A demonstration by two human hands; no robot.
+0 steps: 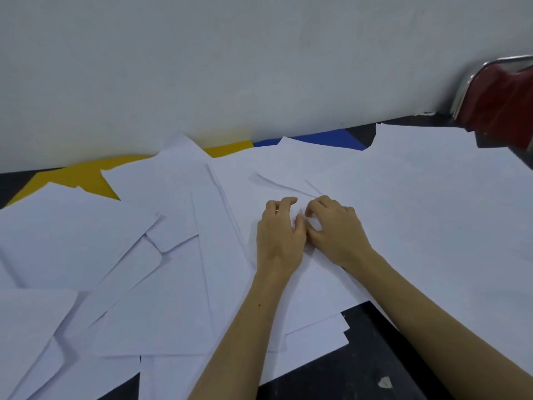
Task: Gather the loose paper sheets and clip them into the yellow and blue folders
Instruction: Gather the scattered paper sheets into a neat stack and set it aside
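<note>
Both hands mid-desk on the loose paper sheets (178,284). Left hand (278,236) and right hand (336,229) side by side, fingers curled, fingertips pinching up one sheet between them. Yellow folder (83,176) and blue folder (326,138) at the far edge, mostly buried under paper.

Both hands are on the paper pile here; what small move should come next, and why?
Probably lift the top sheet free. The left hand and right hand meet on it with curled fingertips, apparently picking at its surface, while loose sheets still cover most of the yellow folder and blue folder.
</note>
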